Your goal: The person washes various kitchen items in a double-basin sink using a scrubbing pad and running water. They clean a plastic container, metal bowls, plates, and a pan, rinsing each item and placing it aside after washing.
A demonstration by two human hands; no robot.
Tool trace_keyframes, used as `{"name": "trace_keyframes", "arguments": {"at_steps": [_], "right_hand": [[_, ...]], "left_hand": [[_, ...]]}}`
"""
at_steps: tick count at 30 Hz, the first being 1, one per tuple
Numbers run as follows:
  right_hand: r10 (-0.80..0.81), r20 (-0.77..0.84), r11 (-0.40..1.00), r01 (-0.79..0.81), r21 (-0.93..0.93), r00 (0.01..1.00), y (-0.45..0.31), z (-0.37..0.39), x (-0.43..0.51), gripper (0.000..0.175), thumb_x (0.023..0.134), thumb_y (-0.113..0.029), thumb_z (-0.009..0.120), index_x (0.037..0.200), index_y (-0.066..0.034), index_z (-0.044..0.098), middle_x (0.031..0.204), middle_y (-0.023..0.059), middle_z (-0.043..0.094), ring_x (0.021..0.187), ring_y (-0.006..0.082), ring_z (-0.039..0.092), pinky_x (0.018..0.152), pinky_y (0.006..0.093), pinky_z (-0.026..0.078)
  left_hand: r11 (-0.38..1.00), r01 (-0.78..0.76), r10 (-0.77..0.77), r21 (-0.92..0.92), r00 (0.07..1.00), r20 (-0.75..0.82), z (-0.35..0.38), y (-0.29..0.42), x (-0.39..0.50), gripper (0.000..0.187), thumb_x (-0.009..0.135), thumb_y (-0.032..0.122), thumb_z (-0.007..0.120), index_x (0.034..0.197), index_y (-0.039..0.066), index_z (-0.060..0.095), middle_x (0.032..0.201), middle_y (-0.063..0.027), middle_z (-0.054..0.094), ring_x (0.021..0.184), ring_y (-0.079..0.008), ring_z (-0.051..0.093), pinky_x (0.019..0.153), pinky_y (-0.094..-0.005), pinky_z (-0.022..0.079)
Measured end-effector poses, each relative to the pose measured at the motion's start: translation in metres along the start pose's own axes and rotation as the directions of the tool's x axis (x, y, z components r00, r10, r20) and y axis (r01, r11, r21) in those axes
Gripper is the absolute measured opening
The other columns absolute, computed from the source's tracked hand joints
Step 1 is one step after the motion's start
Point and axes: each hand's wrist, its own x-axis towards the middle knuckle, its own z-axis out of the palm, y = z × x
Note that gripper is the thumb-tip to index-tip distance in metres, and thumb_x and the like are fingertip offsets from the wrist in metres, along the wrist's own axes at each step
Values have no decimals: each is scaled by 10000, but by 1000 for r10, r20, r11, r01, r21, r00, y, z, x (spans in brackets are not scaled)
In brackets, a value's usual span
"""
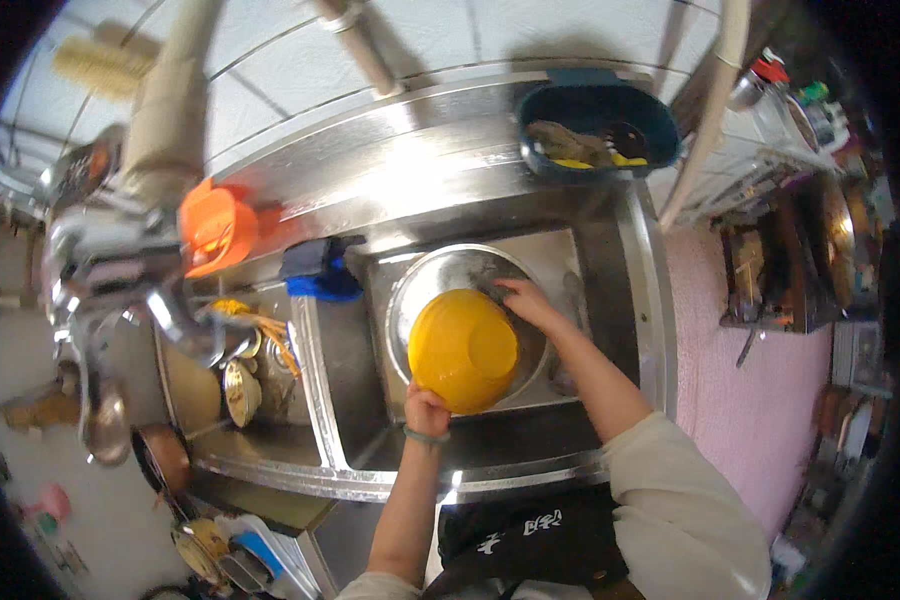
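My left hand (427, 412) grips the lower edge of a yellow bowl (450, 349). The bowl is tipped so that its outer side and flat round base face me. Beyond its upper right edge is my right hand (526, 304), fingers bent; whether it touches the bowl or pinches something dark near the fingertips is unclear. Under the bowl, a round metal basin (439, 262) rests in the right compartment of a stainless steel sink (495, 431), partly covered by the bowl and my hand.
Dishes including a small bowl (241, 394) lie in the left compartment. Blue and dark cloths (321, 270) drape over the divider. A chrome faucet (187, 322) and an orange container (217, 229) are at left. A dark green caddy (600, 161) stands on the back ledge.
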Motion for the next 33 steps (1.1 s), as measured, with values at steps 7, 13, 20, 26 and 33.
{"name": "trace_keyframes", "arguments": {"at_steps": [7, 13, 20, 26, 33], "right_hand": [[-312, -28, 926, 297, -231, 950, 10, 47, -77, 883, 595, -143, 689, 1312, -131, 174, 1222, 189, 367, 1135, 318, 354, 899, 383, 330], [-53, -26, 704, 19, -710, 998, 10, 81, -57, 561, 695, -76, 545, 1216, -57, 338, 966, 186, 556, 782, 351, 555, 655, 408, 447], [689, 273, 635, -740, 219, 672, 95, 72, -25, 400, 723, -162, 601, 1040, 30, 450, 928, 159, 553, 787, 294, 578, 572, 419, 511], [478, 5, 727, -399, 559, 879, 127, 96, -28, 428, 720, -124, 600, 1108, -36, 442, 1000, 131, 539, 795, 255, 574, 621, 389, 500], [-342, -541, 938, 244, -246, 769, 47, 50, -58, 395, 747, -23, 499, 1138, -75, 464, 1049, 144, 536, 943, 235, 535, 810, 287, 405]], "left_hand": [[900, 55, -94, -431, 993, -69, -3, 5, 17, 477, 640, 68, 468, 1115, 37, 456, 1150, -130, 472, 1075, -292, 426, 935, -443, 315], [991, 119, -109, 65, 983, -145, 19, 32, -8, 402, 805, 280, 423, 1114, 23, 444, 1126, -122, 481, 1005, -216, 470, 871, -382, 370], [840, -392, 500, 375, 828, -254, -52, 145, -79, 254, 782, 208, 476, 937, 15, 535, 901, -107, 581, 793, -187, 555, 728, -299, 430], [885, -276, 445, 374, 735, -511, -100, 212, -95, 152, 770, 122, 477, 871, 25, 535, 875, -107, 588, 778, -165, 557, 711, -260, 425], [939, -80, 113, 336, 991, -78, -81, 131, -39, 222, 763, 133, 479, 949, 23, 529, 842, -88, 577, 779, -156, 545, 701, -270, 426]]}}
